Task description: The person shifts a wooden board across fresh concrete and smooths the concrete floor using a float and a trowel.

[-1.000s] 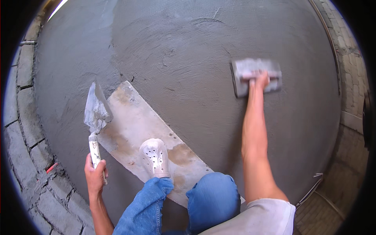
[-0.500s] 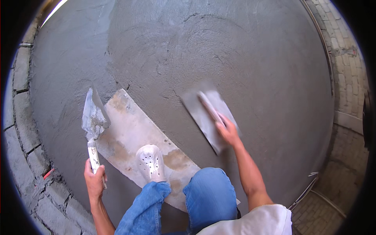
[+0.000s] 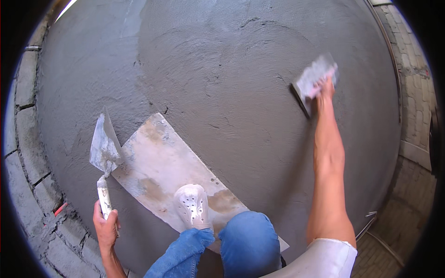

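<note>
My right hand (image 3: 326, 89) grips the handle of a flat rectangular finishing trowel (image 3: 311, 78), out at the far right over grey wet cement (image 3: 222, 83). The trowel's left edge looks dark against the cement, and its far end is blurred by motion. In my left hand (image 3: 106, 224) is the pale handle of a pointed brick trowel (image 3: 104, 143). Its triangular blade is smeared with cement and points away from me, beside the left edge of a worn board (image 3: 160, 162). My knee and one foot in a pale perforated clog (image 3: 192, 204) rest on that board.
A low block wall (image 3: 28, 129) caked with cement curves along the left, with a short red pipe (image 3: 60, 209) sticking out of it. Brick paving or wall (image 3: 415, 97) borders the right side. Thin pale rods (image 3: 368, 227) lie at the lower right.
My right arm has stretched out, carrying the finishing trowel farther away and to the right, turned to another angle. My left hand with the brick trowel has shifted slightly down and left in view.
</note>
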{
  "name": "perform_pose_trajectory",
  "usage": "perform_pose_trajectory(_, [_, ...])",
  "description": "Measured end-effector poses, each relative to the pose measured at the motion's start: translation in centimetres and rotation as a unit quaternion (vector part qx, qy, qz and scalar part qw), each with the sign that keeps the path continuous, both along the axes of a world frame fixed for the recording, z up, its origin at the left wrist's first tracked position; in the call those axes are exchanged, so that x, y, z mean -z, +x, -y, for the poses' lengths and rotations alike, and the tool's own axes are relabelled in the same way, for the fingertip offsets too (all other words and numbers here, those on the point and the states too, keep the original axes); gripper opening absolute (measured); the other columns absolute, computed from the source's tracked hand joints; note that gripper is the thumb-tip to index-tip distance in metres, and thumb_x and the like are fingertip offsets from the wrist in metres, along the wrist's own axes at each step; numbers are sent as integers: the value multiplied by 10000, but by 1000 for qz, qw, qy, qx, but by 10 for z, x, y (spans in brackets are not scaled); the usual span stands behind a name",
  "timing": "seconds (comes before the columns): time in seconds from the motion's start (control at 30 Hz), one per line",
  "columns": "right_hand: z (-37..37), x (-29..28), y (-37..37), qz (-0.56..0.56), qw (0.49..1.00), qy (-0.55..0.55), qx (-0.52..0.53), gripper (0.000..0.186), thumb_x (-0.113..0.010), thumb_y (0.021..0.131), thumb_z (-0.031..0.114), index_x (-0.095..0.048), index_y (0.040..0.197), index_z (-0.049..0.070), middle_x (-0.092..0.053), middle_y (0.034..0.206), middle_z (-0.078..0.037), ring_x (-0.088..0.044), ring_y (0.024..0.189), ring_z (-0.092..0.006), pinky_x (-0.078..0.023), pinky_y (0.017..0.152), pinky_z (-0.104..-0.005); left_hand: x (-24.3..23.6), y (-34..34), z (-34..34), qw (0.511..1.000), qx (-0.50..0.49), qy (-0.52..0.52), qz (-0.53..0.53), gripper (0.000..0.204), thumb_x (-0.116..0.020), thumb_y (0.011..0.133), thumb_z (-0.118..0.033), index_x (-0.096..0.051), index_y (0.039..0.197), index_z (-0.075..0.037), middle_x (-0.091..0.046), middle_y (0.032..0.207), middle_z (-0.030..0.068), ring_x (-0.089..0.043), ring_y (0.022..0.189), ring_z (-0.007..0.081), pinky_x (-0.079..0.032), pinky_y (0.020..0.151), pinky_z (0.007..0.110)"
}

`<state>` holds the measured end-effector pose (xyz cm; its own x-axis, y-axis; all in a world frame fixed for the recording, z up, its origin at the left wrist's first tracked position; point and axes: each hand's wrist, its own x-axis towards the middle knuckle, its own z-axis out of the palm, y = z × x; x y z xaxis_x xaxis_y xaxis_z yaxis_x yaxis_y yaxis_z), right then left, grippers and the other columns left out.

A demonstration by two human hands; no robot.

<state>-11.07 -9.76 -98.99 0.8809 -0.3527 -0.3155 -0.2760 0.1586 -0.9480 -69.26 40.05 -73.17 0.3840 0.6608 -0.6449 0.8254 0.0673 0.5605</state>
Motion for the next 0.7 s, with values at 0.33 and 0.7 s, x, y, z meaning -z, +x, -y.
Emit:
perform_pose_trajectory(0.33, [-262, -44, -56, -61, 893, -77, -439, 289, -569, 943, 314, -548, 1112, 80, -547, 690, 16, -534, 540, -87, -475, 466, -256, 1, 10, 2, 1000, -16, -4, -7, 400, -556, 831, -65, -472, 1215, 8, -485, 712, 2, -456, 492, 68, -386, 423, 226])
perform_pose_trajectory(0.7, [5, -63, -307, -66, 819, -303, -483, 475, -564, 914, 243, -508, 1312, -9, -654, 1089, -139, -618, 945, -209, -476, 872, -344, 0, 17, 11, 999, -14, -12, 34, 401, -559, 844, -60, -465, 1228, 8, -481, 718, 1, -449, 501, 62, -373, 436, 218])
